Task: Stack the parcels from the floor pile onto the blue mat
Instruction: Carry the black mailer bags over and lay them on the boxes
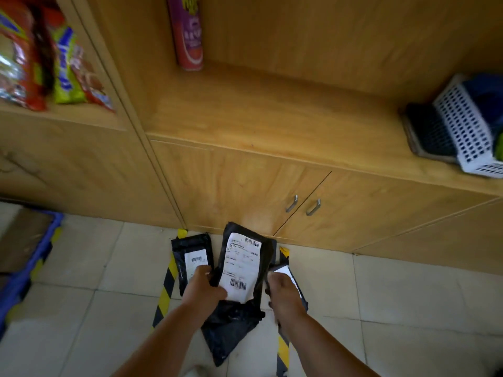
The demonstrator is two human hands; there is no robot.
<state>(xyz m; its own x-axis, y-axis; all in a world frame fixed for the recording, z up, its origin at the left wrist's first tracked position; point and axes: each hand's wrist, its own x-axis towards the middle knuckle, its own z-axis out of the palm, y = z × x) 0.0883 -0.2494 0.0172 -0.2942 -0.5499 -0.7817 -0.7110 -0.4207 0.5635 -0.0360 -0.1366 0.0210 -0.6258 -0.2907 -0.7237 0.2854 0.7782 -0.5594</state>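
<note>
A large black parcel point(239, 268) with a white barcode label is lifted above the floor, and my left hand point(202, 288) grips its lower left edge. Under my right hand point(283, 292) is a smaller black parcel point(284, 269) with a white label; the hand is closed on it. A third black parcel point(192, 254) with a label lies on the tiles to the left, between yellow-black tape stripes point(166, 289). The blue mat point(30, 268) shows at the far left edge with a brown cardboard parcel point(21, 238) on it.
A wooden cabinet point(272, 191) with two metal handles stands right behind the parcels. Its shelf holds a red-purple can point(187, 34), snack bags point(40, 58) at left and a white perforated basket point(468, 126) at right. The floor is pale tile.
</note>
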